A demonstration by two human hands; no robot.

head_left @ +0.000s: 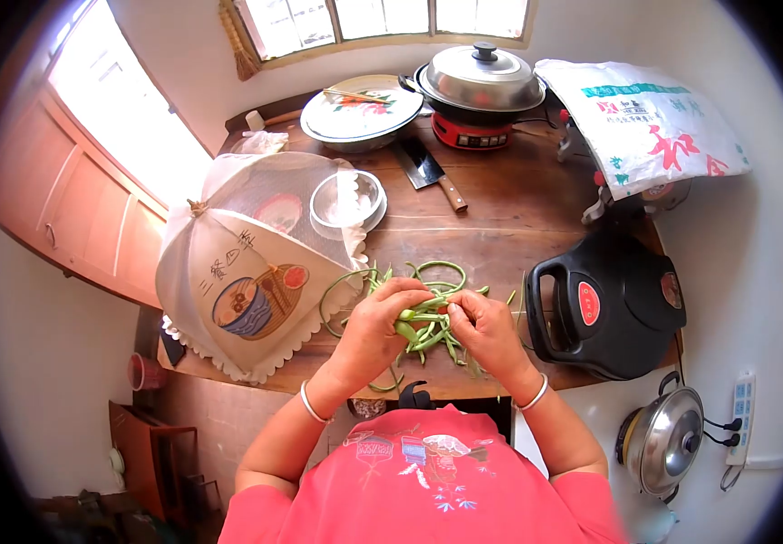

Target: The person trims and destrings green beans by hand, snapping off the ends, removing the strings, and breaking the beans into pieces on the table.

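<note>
Both hands are close together over a loose pile of long green beans (pixel 430 337) at the front of the wooden table. My left hand (pixel 381 319) is closed around several green beans, whose ends stick out past the thumb. Pinched between the thumb and fingers of my right hand (pixel 484 328) is the end of a bean; the fingertips partly hide it. One long bean (pixel 326 304) curls out to the left beside the food cover, and another loops behind the hands.
A mesh food cover (pixel 256 263) stands left, near a glass bowl (pixel 346 199). Behind lie a cleaver (pixel 430 172), a lidded basin (pixel 361 116) and a lidded pan (pixel 480 82) on a red cooker (pixel 469 134). A black electric griddle (pixel 623 308) sits right, below a white sack (pixel 645 127).
</note>
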